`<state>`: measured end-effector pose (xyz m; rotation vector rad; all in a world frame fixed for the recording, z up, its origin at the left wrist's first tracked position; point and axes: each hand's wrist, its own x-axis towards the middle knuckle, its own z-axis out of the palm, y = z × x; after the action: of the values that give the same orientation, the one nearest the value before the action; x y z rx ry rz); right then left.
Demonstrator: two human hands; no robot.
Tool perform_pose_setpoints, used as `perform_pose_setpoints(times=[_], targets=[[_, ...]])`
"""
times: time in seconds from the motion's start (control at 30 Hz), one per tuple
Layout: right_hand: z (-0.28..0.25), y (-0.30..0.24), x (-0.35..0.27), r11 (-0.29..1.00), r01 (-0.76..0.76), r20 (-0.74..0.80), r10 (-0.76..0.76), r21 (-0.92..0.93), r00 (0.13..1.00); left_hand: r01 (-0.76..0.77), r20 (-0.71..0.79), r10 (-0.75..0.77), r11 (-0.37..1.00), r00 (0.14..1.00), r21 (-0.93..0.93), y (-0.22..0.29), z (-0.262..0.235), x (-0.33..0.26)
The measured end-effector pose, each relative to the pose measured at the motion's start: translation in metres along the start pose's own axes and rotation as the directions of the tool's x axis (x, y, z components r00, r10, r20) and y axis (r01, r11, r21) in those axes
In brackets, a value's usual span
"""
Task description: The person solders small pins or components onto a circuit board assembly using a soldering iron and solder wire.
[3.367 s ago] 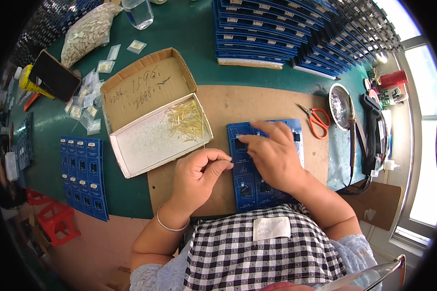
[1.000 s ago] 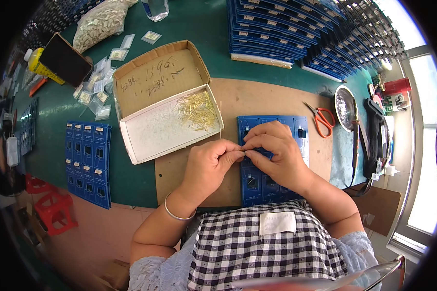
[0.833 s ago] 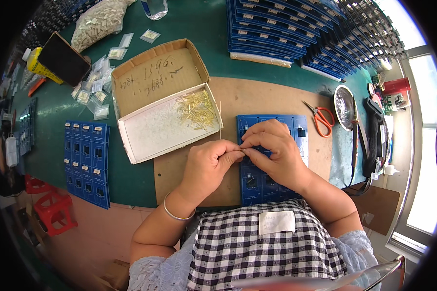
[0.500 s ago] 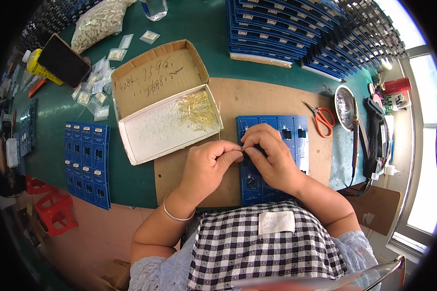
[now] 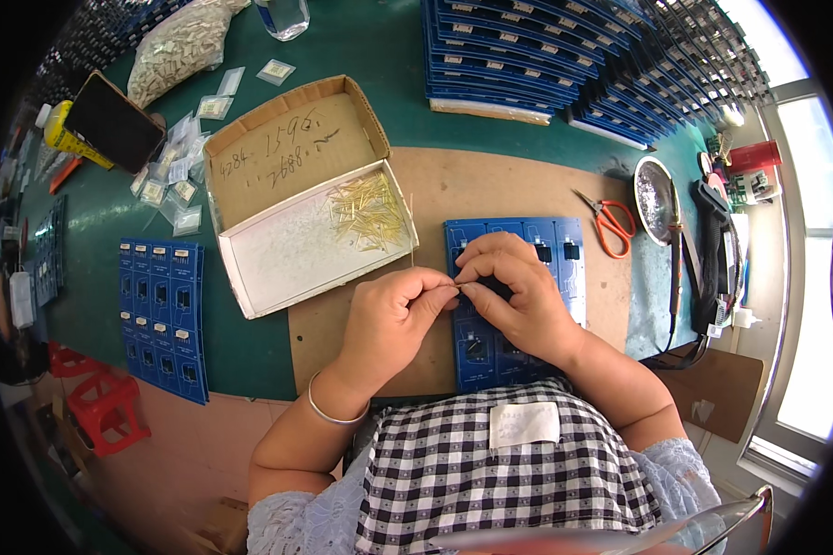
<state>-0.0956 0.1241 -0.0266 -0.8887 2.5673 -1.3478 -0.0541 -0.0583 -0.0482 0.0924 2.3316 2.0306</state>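
A: Head view. State of the grip?

B: Left hand (image 5: 387, 314): thumb and forefinger closed on a thin piece (image 5: 457, 285). Right hand (image 5: 520, 303): same pinch, meeting the left tip to tip. Piece mostly hidden by the fingertips; exact kind cannot be told.

A: Position?

B: Above the left part of the blue circuit-board panel (image 5: 477, 367), which lies on a brown mat (image 5: 324, 335). Gold-coloured pins (image 5: 368, 211) lie heaped at the right end of a shallow white tray (image 5: 278, 268). A slim sliver (image 5: 412, 211) rises beyond the left hand, beside the tray; whether held, cannot tell.

A: Good technique?

B: My judgement: light, even pressure, thumbs level, wrists steady. So thin a piece likely bends or slips if the pinches pull against each other. Knuckles best clear of the black components (image 5: 571, 250).

A: Writing?

B: Handwritten figures on the brown cardboard lid (image 5: 301, 153), legible, not transcribed. White patch (image 5: 525, 425) on the checked apron (image 5: 435, 472): faint marks, unreadable. Yellow bottle (image 5: 57, 125): markings too small. No brand recorded.
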Motion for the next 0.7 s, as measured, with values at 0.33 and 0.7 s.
perform_pose_setpoints(times=[0.33, 0.7], targets=[[0.011, 0.001, -0.004, 0.998, -0.045, -0.077, 0.048, 0.035, 0.996, -0.042, -0.04, 0.043, 0.999, 0.998, 0.024, -0.004, 0.003, 0.0], [0.009, 0.001, -0.005, 0.999, 0.01, -0.073, -0.013, -0.039, 0.997, -0.063, -0.044, 0.065, 0.997, 0.997, 0.039, -0.004, 0.004, 0.0]])
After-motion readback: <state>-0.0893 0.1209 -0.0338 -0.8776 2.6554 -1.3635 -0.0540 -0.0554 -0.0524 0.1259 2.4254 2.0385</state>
